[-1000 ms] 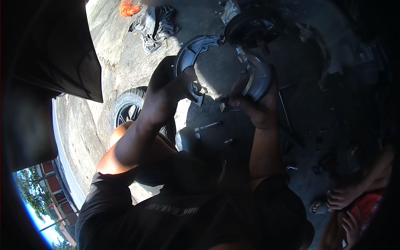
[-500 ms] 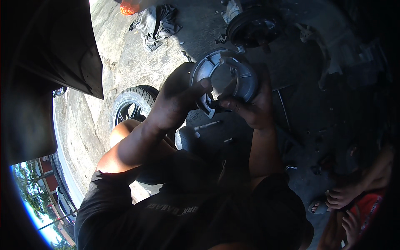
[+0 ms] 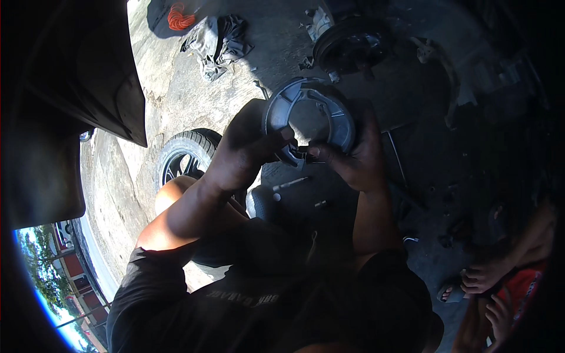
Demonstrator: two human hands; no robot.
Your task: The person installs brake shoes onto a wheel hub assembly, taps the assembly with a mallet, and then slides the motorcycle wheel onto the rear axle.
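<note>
A pair of silver brake shoes forms a ring in front of me at the middle of the head view. The left brake shoe (image 3: 283, 103) is gripped by my left hand (image 3: 244, 150), its thumb on the inner face near the lower end. My right hand (image 3: 357, 162) is closed round the right brake shoe (image 3: 340, 126), the thumb pressing by the lower ends, where the two shoes meet or nearly meet. Fingers behind the shoes are mostly hidden. Whether springs join the shoes I cannot tell.
A spoked wheel with a tyre (image 3: 191, 154) lies left of my forearm. Grey cloths (image 3: 216, 44) and an orange coil (image 3: 180, 16) are farther off. A dark wheel (image 3: 351, 50) is at the back. A long thin rod (image 3: 397, 159) and another person's hand (image 3: 482, 276) are at right.
The brake shoes have shifted slightly left and turned to face me more squarely. Their lower ends now look closer together. Both hands keep their hold.
</note>
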